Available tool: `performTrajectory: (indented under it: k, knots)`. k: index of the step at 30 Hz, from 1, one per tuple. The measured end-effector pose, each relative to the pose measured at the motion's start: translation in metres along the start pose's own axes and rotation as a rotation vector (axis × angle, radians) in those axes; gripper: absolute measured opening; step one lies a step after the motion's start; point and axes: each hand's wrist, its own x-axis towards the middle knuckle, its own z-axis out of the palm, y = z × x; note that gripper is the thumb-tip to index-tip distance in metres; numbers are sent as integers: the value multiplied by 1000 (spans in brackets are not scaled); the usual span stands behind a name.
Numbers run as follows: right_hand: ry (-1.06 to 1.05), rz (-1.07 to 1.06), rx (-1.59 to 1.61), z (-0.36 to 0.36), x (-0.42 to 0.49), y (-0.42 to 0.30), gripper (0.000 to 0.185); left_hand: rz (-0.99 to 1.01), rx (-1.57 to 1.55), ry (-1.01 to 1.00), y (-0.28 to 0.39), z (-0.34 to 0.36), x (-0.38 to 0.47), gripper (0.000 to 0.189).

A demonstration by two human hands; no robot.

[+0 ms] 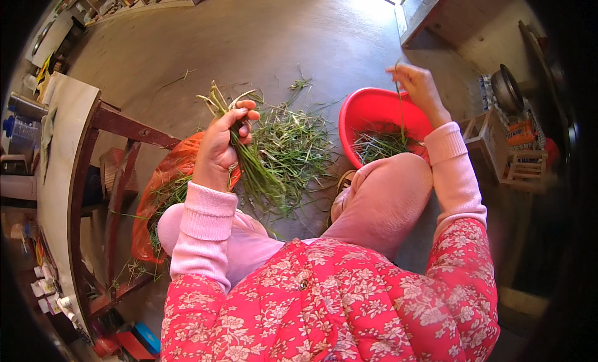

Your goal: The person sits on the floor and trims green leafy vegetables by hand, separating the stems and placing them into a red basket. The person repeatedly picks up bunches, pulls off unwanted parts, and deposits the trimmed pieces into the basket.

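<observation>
My left hand [223, 140] grips a bunch of long green stalks [252, 168], pale ends up and leafy ends hanging down over the floor. Out to the right, my right hand [418, 89] is raised over a red plastic basin [346, 128], with a thin green strand [401, 110] hanging from its fingertips. Cut or pulled greens [380, 145] lie inside the basin. Between my hands, a loose heap of green stalks and leaves [296, 147] is spread on the floor. An orange plastic bag [145, 222] with more greens sits beside my left knee.
A wooden-framed table [63, 142] stands close on the left. Small wooden stools [483, 138] and a dark metal pot [507, 89] are at the right. Stray stalks [301, 83] lie on the concrete floor [233, 40] ahead. My bent knees flank the heap.
</observation>
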Motion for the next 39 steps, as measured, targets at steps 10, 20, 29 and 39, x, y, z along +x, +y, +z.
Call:
performTrajectory:
  k: [10, 20, 29, 39]
  knots:
    - [-580, 163, -446, 37, -43, 44, 23, -49, -314, -307, 2, -4, 2, 7]
    - [-613, 7, 628, 128, 13, -172, 26, -54, -32, -162, -6, 14, -5, 21]
    - [-413, -320, 108, 101, -1, -164, 13, 124, 542, 107, -14, 23, 2, 21]
    - [-616, 84, -632, 20, -23, -27, 19, -4, 193, -112, 0, 22, -6, 42]
